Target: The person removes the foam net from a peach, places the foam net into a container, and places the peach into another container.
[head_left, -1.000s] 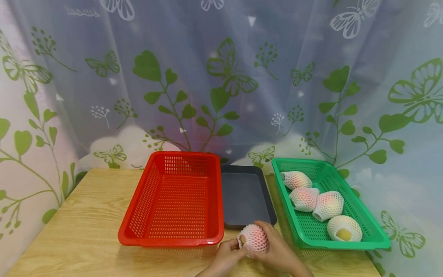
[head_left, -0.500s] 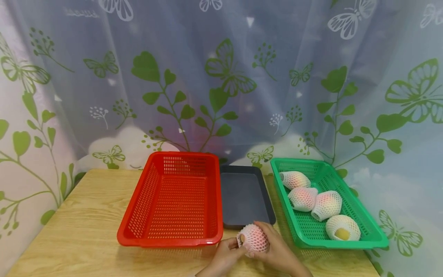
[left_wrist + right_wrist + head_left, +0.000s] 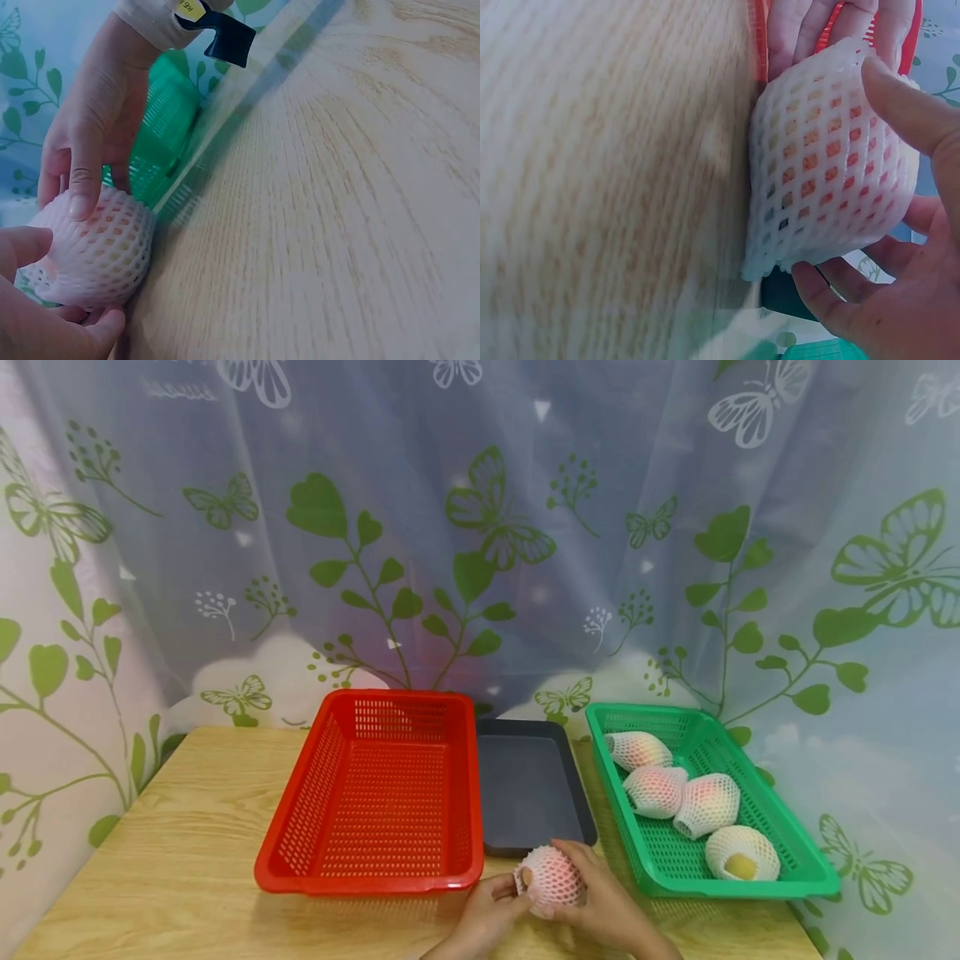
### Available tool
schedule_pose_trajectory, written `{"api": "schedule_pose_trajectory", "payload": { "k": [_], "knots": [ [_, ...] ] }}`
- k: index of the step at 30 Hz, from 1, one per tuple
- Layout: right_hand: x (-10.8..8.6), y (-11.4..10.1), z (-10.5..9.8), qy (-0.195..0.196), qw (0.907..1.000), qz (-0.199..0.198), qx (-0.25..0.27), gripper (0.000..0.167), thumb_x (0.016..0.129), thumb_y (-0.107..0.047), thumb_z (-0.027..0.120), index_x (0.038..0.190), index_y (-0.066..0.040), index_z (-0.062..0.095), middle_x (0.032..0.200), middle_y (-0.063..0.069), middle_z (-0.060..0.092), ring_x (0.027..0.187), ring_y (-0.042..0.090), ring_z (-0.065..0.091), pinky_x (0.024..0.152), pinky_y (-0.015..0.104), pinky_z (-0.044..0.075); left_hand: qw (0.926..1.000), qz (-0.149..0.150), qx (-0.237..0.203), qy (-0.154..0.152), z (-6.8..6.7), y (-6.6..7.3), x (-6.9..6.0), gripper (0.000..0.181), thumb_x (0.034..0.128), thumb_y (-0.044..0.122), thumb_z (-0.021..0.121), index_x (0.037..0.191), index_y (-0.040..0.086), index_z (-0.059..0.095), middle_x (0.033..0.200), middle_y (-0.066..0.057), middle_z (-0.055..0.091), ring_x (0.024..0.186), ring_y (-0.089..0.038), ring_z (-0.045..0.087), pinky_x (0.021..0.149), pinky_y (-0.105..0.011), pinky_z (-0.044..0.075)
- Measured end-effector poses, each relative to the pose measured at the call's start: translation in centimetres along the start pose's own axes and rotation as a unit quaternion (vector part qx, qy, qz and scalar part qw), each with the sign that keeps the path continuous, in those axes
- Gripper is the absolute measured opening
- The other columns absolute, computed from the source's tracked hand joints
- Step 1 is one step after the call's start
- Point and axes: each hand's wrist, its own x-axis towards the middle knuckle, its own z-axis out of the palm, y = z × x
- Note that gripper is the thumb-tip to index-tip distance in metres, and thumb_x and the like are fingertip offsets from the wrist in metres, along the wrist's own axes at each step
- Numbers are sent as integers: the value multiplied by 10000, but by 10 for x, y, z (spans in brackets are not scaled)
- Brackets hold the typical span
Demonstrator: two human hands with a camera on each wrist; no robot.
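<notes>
A round reddish-yellow fruit in a white foam net (image 3: pixel 555 881) sits between both hands, low over the table's front part. My left hand (image 3: pixel 491 914) pinches the net's open end, where a bit of bare yellowish fruit shows. From the other side my right hand (image 3: pixel 603 902) curls round the fruit, its thumb on the near side. In the left wrist view the thumb of the right hand (image 3: pixel 97 131) lies on the net (image 3: pixel 112 244). The right wrist view shows red and yellow skin through the mesh (image 3: pixel 825 161). The fruit's exact kind is hard to tell.
A red basket (image 3: pixel 369 885) stands left of the hands with nothing in it. Behind them lies a dark grey tray (image 3: pixel 532 793). To the right, a green basket (image 3: pixel 795 839) holds several net-wrapped fruits (image 3: pixel 708 804). A printed curtain (image 3: pixel 405 527) hangs behind the wooden table (image 3: pixel 180 827).
Both hands stay on the wrapped fruit with almost no movement. The head view shifts very slightly; baskets and tray keep their places.
</notes>
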Motion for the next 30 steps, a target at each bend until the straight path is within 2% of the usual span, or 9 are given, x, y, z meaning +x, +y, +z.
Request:
{"api": "schedule_pose_trajectory", "payload": {
  "k": [4, 7, 11, 15, 18, 23, 30],
  "knots": [
    [-1, -1, -3, -74, 9999, -26, -151, 816, 735, -406, 806, 1393, -72, 458, 1366, 149, 467, 1220, 340, 472, 916, 459, 483, 9996, -45, 214, 167, 0, 4, -2, 415, 891, 21, 617, 1192, -236, 493, 1133, -344, 600, 1078, -404, 600, 875, -414, 536],
    [0, -3, -8, -81, 9993, -210, -305, 787, 752, -394, 793, 1378, -42, 471, 1341, 153, 490, 1201, 352, 489, 904, 480, 488, 9994, 7, 272, 202, 0, 7, -3, 448, 887, 19, 622, 1216, -241, 464, 1157, -362, 577, 1111, -443, 575, 896, -429, 525],
    [1, -6, -18, -140, 9986, -398, -304, 732, 791, -384, 762, 1362, -21, 480, 1318, 177, 506, 1175, 393, 501, 845, 484, 514, 9993, 183, 312, 55, -2, 12, -7, 484, 878, 1, 623, 1252, -241, 434, 1195, -379, 548, 1138, -473, 546, 910, -453, 513],
    [2, -8, -30, -184, 9991, -356, -123, 690, 826, -352, 740, 1369, -22, 472, 1329, 216, 488, 1183, 433, 488, 809, 503, 524, 9975, 370, 603, -50, -4, 18, -13, 513, 871, 29, 649, 1274, -213, 444, 1251, -379, 512, 1170, -514, 499, 954, -550, 451],
    [3, -9, -38, -147, 9994, -293, -82, 648, 849, -324, 724, 1371, -34, 474, 1342, 223, 477, 1200, 441, 478, 839, 545, 505, 9933, 639, 962, -98, -4, 22, -18, 536, 852, 57, 683, 1285, -177, 472, 1296, -353, 496, 1217, -509, 458, 994, -586, 387],
    [4, -11, -47, 12, 9993, -324, -192, 608, 868, -286, 710, 1379, -52, 476, 1353, 195, 481, 1209, 416, 484, 869, 539, 496, 9816, 1106, 1548, -186, -3, 30, -23, 569, 821, 105, 731, 1300, -108, 510, 1350, -269, 492, 1276, -436, 421, 1009, -550, 392],
    [5, -15, -60, 368, 9981, -464, -168, 603, 858, -251, 722, 1385, -83, 482, 1356, 157, 491, 1216, 373, 484, 887, 497, 505, 9808, 1182, 1488, -440, -3, 55, -28, 636, 839, 130, 722, 1369, -86, 445, 1408, -271, 429, 1314, -432, 372, 1023, -566, 364]
  ]
}}
